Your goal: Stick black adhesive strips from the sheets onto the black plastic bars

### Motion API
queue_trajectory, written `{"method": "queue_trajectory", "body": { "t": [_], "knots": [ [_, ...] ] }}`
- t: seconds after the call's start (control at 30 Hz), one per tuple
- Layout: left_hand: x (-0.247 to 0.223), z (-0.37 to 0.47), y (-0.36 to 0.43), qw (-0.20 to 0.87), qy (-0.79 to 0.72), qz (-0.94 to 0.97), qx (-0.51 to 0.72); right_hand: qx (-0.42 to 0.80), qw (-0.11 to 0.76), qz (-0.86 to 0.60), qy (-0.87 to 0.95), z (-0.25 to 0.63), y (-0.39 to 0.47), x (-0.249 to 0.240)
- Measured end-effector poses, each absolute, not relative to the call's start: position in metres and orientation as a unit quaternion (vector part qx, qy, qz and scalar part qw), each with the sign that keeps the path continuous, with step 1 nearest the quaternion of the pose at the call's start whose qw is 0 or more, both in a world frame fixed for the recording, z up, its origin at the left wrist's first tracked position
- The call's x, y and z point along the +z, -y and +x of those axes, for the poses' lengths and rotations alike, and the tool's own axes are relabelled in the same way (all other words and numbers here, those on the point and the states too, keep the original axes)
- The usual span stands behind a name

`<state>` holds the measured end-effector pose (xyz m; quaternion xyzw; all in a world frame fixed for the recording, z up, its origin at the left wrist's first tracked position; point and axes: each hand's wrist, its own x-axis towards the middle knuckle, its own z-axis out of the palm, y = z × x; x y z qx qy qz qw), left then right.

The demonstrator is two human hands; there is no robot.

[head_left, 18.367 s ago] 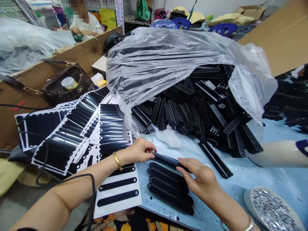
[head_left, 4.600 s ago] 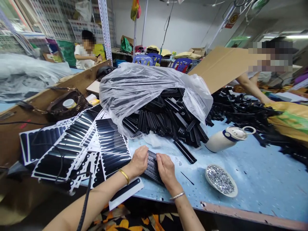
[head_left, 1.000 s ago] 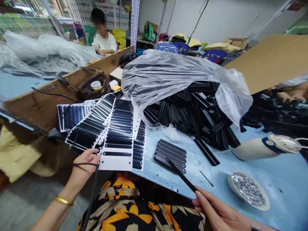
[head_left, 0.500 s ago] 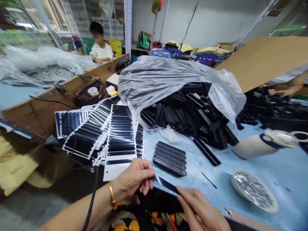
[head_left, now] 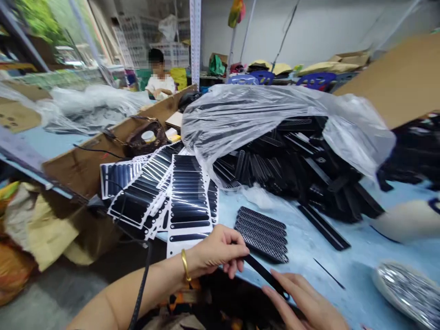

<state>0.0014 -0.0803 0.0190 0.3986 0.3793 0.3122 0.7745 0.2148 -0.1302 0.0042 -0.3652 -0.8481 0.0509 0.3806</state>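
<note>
My left hand (head_left: 225, 250), with a gold bangle at its wrist, pinches one end of a thin black strip (head_left: 264, 271) between thumb and fingers. My right hand (head_left: 304, 295) has the strip's other end between its fingers, where a small hole shows. The strip slants down to the right over the table's front edge. Just beyond it lies a neat block of black patterned strips (head_left: 261, 233), side by side. White sheets (head_left: 188, 250) bearing rows of glossy black strips fan out beyond my left hand.
A clear plastic bag (head_left: 237, 110) spills a heap of black strips (head_left: 292, 160) onto the blue table (head_left: 360, 256). At right are a bowl of shiny small parts (head_left: 409, 291), a pale bottle (head_left: 405, 222) and a thin black stick (head_left: 329, 273). Another person (head_left: 161, 82) sits far back.
The view has turned left, so the scene sits further right. Both hands still hold the strip, which has tilted from a shiny edge to its dark face, showing the end hole.
</note>
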Motion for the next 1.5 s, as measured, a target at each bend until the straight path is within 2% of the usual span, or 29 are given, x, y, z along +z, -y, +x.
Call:
{"method": "queue_trajectory", "body": {
  "t": [0.17, 0.3, 0.43, 0.53, 0.67, 0.8, 1.03, 1.23, 1.37, 1.5],
  "knots": [
    [0.007, 0.002, 0.085, 0.718, -0.436, 0.476, 0.260, 0.061, 0.395, -0.425, 0.812, 0.211, 0.144, 0.006],
    [-0.008, -0.008, 0.082, 0.589, -0.492, 0.552, 0.326, 0.066, 0.359, -0.487, 0.794, 0.232, 0.155, 0.013],
    [-0.026, -0.018, 0.069, 0.418, -0.503, 0.656, 0.378, 0.076, 0.370, -0.538, 0.753, 0.253, 0.146, 0.018],
    [-0.033, -0.022, 0.059, 0.337, -0.487, 0.727, 0.346, 0.089, 0.376, -0.550, 0.740, 0.258, 0.127, 0.011],
    [-0.032, -0.034, 0.050, 0.302, -0.449, 0.803, 0.251, 0.103, 0.374, -0.539, 0.748, 0.254, 0.106, -0.006],
    [-0.022, -0.044, 0.043, 0.320, -0.447, 0.811, 0.201, 0.108, 0.380, -0.517, 0.759, 0.247, 0.102, -0.011],
    [-0.011, -0.022, 0.046, 0.344, -0.446, 0.801, 0.202, 0.112, 0.371, -0.479, 0.788, 0.244, 0.099, -0.005],
    [-0.015, -0.024, 0.055, 0.463, -0.435, 0.734, 0.240, 0.127, 0.329, -0.453, 0.819, 0.244, 0.106, 0.003],
    [-0.014, -0.023, 0.060, 0.545, -0.472, 0.641, 0.262, 0.083, 0.327, -0.441, 0.832, 0.241, 0.106, 0.006],
    [-0.013, -0.018, 0.064, 0.627, -0.485, 0.549, 0.265, 0.094, 0.325, -0.424, 0.840, 0.233, 0.100, 0.004]
  ]
}}
